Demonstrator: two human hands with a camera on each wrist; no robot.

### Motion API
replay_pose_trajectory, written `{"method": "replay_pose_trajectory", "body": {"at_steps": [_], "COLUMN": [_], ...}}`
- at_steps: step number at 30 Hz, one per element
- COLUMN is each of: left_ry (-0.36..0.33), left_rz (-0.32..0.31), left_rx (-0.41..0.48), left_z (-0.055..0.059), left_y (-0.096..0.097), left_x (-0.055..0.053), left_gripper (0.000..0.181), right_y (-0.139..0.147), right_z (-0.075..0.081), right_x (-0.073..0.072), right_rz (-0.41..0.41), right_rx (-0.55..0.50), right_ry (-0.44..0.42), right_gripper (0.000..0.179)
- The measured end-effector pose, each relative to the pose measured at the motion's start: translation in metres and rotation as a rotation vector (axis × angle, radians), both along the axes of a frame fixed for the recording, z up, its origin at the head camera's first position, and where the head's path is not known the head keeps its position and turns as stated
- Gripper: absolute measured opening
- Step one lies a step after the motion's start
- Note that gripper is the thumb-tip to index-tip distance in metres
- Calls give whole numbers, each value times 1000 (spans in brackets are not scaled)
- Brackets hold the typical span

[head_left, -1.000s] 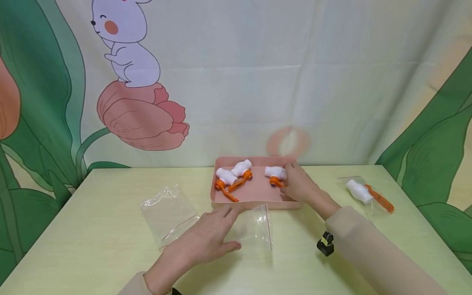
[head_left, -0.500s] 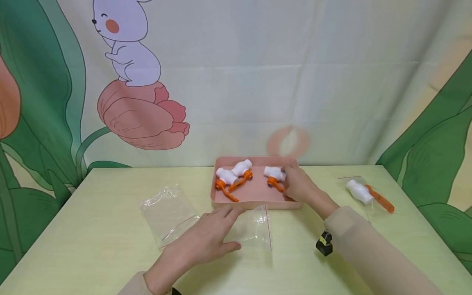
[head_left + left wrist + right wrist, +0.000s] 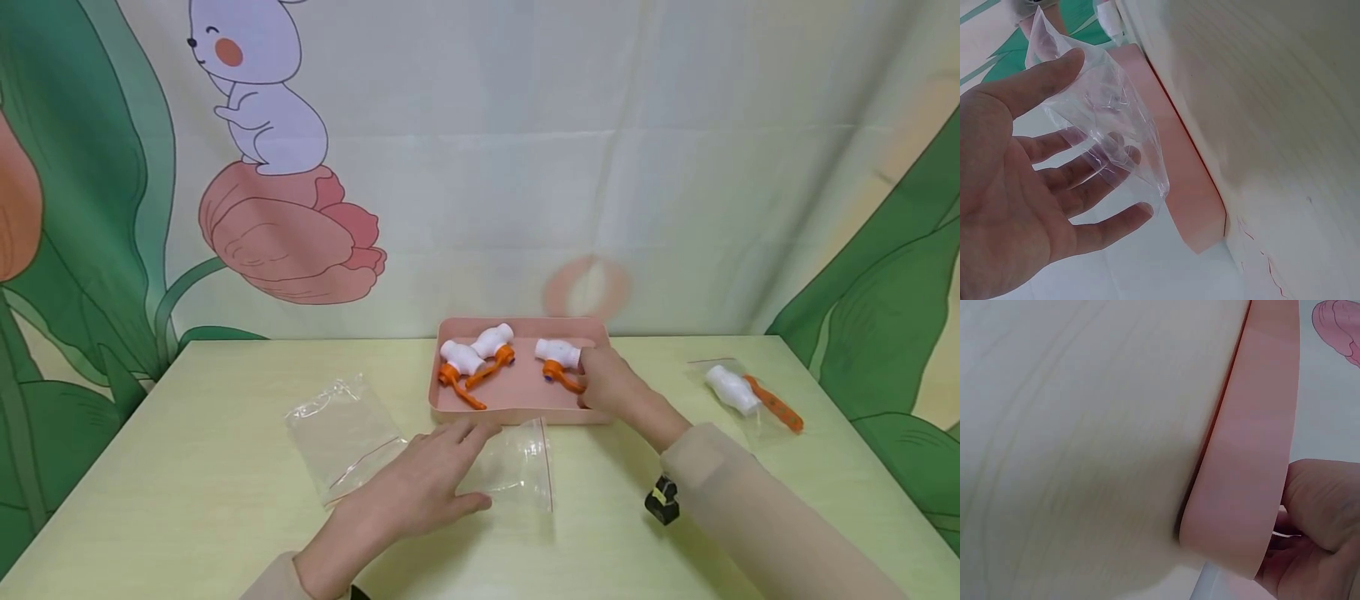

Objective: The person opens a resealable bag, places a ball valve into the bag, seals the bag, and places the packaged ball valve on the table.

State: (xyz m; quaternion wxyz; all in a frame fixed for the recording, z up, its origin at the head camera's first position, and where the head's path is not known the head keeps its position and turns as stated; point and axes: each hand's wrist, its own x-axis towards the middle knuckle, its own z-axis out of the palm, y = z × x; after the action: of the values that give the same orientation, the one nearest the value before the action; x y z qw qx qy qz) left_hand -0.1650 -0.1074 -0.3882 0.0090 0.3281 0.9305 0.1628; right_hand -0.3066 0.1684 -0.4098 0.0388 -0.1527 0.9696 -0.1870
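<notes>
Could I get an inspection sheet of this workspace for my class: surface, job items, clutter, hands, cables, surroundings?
Surface: pale table, faintly grained.
Tray: pink, at least three white-and-orange valves inside.
Left-side bag: clear, lies on the table.
Middle bag: clear, on the near side of the tray.
Far-right valve: on or in a third clear bag; can't tell which.
Clutter: black object below the right sleeve; otherwise nothing seen.
Left hand: touches the middle bag, fingers loosely extended.
Right hand: reaches into the tray by the rightmost valve there; grip hidden.
Cables: nothing seen.
Surroundings: backdrop printed with a rabbit, flowers and leaves.
</notes>
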Motion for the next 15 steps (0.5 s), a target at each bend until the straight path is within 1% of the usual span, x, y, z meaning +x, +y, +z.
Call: {"method": "replay_pose_trajectory", "body": {"at_steps": [2,4,8,15], "left_ry": [-1,-3,-6,-12], "left_rz": [1,4,9,10], "left_rx": [-2,-3,-1,10], "left_z": [0,0,-1,-1], "left_y": [0,0,0,-2], "left_x": [0,0,0,0], "left_gripper": [74,74,74,75], "right_y": [0,0,0,0], "right_z": [2,2,3,0], "right_x": [1,2,4,4], "right_rz": [15,33,55,77], "right_rx": [27,49,60,48], "right_ry": [-8,-5,7,68], "right_gripper": [16,11,11,16]}}
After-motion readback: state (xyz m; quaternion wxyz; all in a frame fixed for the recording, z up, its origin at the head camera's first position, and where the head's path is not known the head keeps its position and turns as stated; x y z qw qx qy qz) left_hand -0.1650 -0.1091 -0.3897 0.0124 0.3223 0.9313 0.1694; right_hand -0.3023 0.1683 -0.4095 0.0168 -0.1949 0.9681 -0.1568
